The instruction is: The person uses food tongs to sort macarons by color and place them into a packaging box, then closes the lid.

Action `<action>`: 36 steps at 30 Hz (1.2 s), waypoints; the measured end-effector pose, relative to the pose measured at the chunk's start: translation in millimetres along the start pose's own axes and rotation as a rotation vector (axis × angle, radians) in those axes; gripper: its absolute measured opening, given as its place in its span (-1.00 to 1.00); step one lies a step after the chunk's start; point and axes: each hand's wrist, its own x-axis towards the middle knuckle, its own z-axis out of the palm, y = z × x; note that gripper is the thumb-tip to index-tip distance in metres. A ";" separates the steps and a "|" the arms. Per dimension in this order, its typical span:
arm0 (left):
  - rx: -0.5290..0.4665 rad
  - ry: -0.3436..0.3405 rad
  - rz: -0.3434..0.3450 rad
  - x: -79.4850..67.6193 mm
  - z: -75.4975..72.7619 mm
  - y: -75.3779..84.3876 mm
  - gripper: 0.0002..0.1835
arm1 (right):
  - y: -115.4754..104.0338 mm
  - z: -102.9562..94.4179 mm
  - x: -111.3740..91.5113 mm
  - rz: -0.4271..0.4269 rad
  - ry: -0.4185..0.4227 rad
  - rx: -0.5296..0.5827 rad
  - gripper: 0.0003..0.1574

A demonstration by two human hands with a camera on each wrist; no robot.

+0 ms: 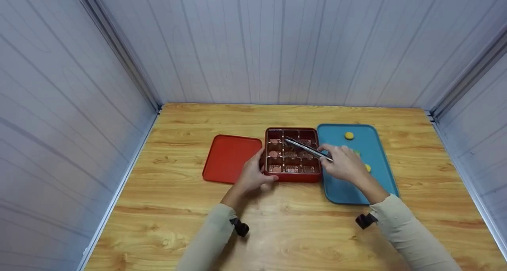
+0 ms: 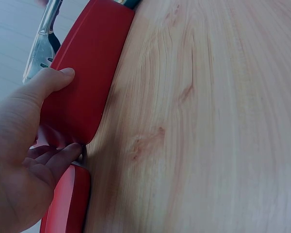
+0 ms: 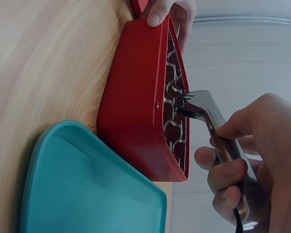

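Note:
My left hand [image 1: 252,175] grips the front left corner of a red box [image 1: 295,178], thumb on the front wall and fingers around the side. Inside, a clear divider makes several compartments; pinkish round pieces [image 1: 274,154] lie in the left column. Metal tongs [image 3: 228,150] are held in my right hand [image 1: 344,162], fingers wrapped around their arms. Their tips reach in over the upper middle part of the box, slanting down from the right. In the right wrist view the forked tip overlaps the divider's rim, and I cannot tell whether anything is between the tips.
A flat red lid [image 1: 227,159] lies left of the box, behind my left hand. On the right, against the box, is a blue tray [image 1: 344,189] with a yellow round piece [image 1: 349,136], another yellow one and a green one partly hidden by my right hand. Pale panels [image 1: 257,45] enclose the wooden table.

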 end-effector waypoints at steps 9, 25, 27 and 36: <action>0.018 0.008 0.033 3.7 1.1 -5.4 0.29 | 1.0 1.6 -1.0 0.013 -0.005 -0.015 -0.52; -0.005 -0.008 -0.023 0.5 -1.9 3.8 0.30 | 6.4 0.7 -6.5 0.043 0.033 -0.005 -0.46; -0.012 -0.014 -0.037 -0.2 -2.4 7.6 0.30 | 8.2 -0.1 -7.7 0.050 0.042 -0.001 -0.46; -0.003 -0.010 -0.031 4.6 1.5 -2.4 0.32 | 19.2 -8.9 -13.9 0.069 0.078 0.011 -0.46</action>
